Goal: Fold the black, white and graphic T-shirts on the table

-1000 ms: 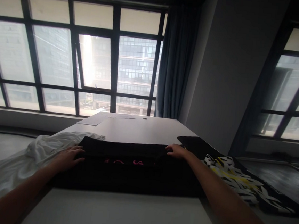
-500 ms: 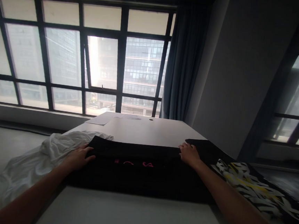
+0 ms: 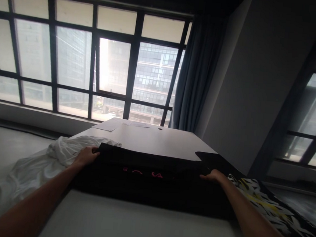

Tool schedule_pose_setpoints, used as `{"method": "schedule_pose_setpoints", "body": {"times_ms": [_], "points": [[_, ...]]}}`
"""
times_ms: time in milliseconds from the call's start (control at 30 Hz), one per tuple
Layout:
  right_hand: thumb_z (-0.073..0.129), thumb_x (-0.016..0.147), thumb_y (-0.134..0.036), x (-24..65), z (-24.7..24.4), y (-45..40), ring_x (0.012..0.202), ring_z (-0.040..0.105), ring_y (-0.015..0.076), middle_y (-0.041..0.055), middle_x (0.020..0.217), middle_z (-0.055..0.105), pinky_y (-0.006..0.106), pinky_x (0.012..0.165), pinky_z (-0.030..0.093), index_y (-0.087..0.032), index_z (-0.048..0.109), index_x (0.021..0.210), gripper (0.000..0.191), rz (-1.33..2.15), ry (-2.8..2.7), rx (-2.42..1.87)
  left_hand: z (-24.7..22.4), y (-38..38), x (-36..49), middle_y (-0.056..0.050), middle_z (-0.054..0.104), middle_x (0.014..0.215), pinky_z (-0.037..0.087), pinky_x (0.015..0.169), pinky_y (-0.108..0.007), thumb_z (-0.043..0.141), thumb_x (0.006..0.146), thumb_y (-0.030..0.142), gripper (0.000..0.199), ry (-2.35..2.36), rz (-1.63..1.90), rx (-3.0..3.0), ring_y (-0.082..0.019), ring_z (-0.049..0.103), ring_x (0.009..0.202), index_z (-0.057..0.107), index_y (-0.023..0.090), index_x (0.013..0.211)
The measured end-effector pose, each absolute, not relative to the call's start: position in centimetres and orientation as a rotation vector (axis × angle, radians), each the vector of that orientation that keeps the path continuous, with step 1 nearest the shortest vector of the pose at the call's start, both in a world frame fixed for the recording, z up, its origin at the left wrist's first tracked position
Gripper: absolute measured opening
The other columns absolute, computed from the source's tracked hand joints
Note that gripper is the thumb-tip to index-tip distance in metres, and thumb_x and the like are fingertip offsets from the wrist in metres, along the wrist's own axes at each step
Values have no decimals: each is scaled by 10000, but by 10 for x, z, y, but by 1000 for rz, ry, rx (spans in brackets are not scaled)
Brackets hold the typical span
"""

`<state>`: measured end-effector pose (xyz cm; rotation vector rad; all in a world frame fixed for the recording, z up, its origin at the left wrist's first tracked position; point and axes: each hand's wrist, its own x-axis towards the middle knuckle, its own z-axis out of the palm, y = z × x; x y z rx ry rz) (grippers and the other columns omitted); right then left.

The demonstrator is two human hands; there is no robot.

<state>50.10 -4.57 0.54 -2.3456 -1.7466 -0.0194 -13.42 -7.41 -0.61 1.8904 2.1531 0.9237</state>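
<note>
A folded black garment [image 3: 140, 190] with pink print lies across the white table in front of me; whether it is a T-shirt I cannot tell. At its far left corner my left hand [image 3: 88, 155] is closed on the edge of the fabric, thumb on top. My right hand [image 3: 214, 176] pinches the cloth near the right end, its fingers partly lost in the dark fabric. Beside my left forearm a crumpled white cloth [image 3: 60, 154] hangs over the table's left edge. To the right of my right arm lies a black cloth with white and yellow print [image 3: 266, 203].
The white table [image 3: 158, 140] stretches away toward the windows. Sheets of paper [image 3: 106, 124] lie at its far left, and a dark round spot [image 3: 160, 129] marks the far end. A blue curtain [image 3: 193, 81] and a grey pillar [image 3: 241, 81] stand behind it.
My left hand has gone from lying spread on the garment to closed at its corner. My right hand has shifted right and nearer to me, and now pinches the cloth. The view has tilted slightly.
</note>
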Motion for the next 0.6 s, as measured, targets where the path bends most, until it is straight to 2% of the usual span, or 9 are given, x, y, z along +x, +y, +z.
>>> {"method": "schedule_pose_setpoints", "body": {"times_ms": [133,333,467,600], "points": [[792,675,-353,488,14,-45,842,716,249,100,847,740,299,704,554,-149,730,818,256,182,-1723,-2407,-7,-77,-136,-103,738,1140,501,932,-318,541,776,302,409,2106,985,1890,-266,666,1107,650,151,1140],[788,672,-306,484,21,-48,859,710,265,95,858,740,309,727,530,-163,743,891,265,121,-1866,-2241,-9,-85,-126,-136,711,1184,483,947,-376,479,823,298,384,2196,793,1990,-283,658,1107,594,158,1162],[711,758,-227,482,23,-51,1006,686,262,142,1045,723,286,791,509,-126,693,1062,321,49,-1871,-2240,-7,-92,-120,-162,706,1173,487,922,-422,449,842,316,404,2221,650,2071,-324,663,1088,554,157,1199],[628,843,-235,468,30,-46,1062,664,276,155,1155,683,319,800,498,-149,596,1201,370,-109,-1884,-2244,2,-97,-123,-173,725,1090,494,897,-423,499,772,266,380,2233,531,2104,-349,667,1060,588,144,1121]]}}
